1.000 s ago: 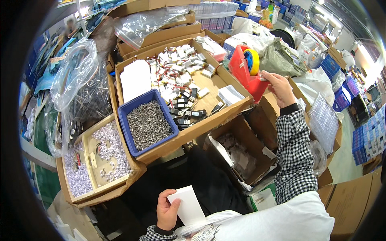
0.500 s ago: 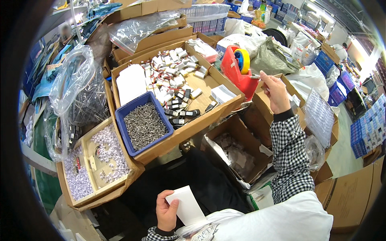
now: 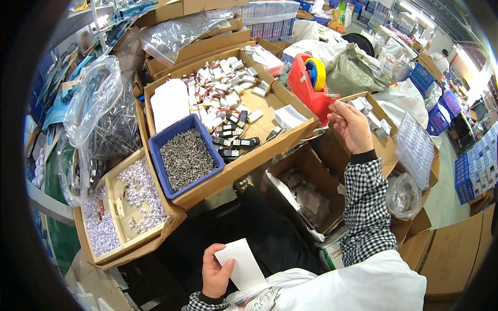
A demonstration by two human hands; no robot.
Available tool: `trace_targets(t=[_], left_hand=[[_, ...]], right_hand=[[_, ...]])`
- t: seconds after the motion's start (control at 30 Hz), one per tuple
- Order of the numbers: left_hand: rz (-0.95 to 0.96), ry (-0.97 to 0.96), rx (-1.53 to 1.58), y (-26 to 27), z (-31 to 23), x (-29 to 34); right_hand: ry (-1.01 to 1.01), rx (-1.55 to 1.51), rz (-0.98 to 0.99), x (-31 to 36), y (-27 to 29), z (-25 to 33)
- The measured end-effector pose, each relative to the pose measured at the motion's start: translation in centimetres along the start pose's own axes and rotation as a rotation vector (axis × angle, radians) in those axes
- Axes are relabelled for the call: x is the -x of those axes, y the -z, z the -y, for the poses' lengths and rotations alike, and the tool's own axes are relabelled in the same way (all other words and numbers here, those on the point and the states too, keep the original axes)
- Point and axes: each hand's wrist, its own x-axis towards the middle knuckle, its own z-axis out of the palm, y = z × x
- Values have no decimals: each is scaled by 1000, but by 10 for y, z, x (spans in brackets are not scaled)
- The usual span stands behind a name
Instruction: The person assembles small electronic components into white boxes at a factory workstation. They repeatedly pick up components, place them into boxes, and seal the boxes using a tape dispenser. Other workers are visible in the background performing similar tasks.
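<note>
My left hand (image 3: 215, 274) grips a blank white card (image 3: 243, 265) by its left edge, thumb on top, low in front of my body. At the right, my right hand (image 3: 351, 124) is raised beside a red tape dispenser (image 3: 299, 85) that carries a yellow and blue roll (image 3: 315, 75). Its thumb and forefinger pinch together just below the dispenser's front tip, the other fingers loosely curled. Whatever lies between those fingertips is too small to make out.
A cardboard tray (image 3: 275, 106) holds wired battery cells (image 3: 223, 85), black USB pieces (image 3: 236, 136) and a blue bin (image 3: 161, 168) of screws. Left of it stands a wooden tray (image 3: 120, 236) with small white parts. Below my right hand is an open carton (image 3: 332, 205).
My right hand has shifted slightly down and left at the dispenser's tip, and its fingers have turned. My left hand keeps the card in place.
</note>
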Motion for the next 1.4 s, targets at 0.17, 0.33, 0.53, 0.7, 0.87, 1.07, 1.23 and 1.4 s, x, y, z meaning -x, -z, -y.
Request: trace_targets(t=[0.17,0.33,0.53,0.7,0.87,1.07,1.23,1.4], left_hand=[[-32,26,-24,-4,-4,-1],[-30,32,-16,-5,-6,-3],[-45,42,-12,-6,-6,-5],[-46,62,-20,-7,-7,-8],[-26,48,-2,-10,-10,-7],[-94,-48,-27,-6,-9,-7],[-206,-139,-90,3,4,-3],[-272,-228,-335,1,14,3]], right_hand=[[16,-52,-33,-2,0,-6],[44,-151,-17,-3,-3,-5],[44,-199,-4,1,-2,-5],[-5,-200,-11,4,4,-12],[2,-315,-12,-1,-5,-33],[-241,-605,49,26,-26,-50],[-317,-234,498,111,-60,-75],[-860,-211,697,198,-100,-107]])
